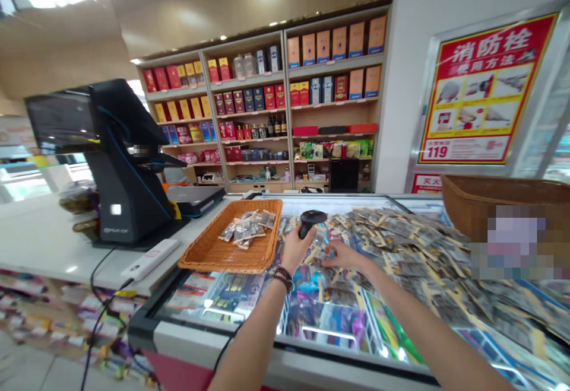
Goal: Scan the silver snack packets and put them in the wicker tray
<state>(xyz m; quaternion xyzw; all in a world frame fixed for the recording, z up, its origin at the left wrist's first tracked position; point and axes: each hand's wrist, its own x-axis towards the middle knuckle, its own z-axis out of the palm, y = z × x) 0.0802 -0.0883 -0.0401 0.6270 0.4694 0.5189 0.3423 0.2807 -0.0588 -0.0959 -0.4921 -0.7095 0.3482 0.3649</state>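
Note:
My left hand (297,250), with a beaded bracelet on the wrist, is wrapped round the handle of a black handheld scanner (313,218), whose head points up and away. Just right of it, my right hand (342,256) has its fingers curled together low over small packets; whether a packet is between them is too small to tell. A wide spread of small clear packets with dark contents and pale sticks (414,248) covers the glass top of the freezer. Left of my hands, an orange wicker basket (191,258) holds several similar packets.
A black point-of-sale terminal (127,195) stands on the white counter (27,231) at left, beside a white power strip (150,258) with a black cable. A brown basket (458,201) stands at right. Shelves of boxes and bottles (252,121) line the back.

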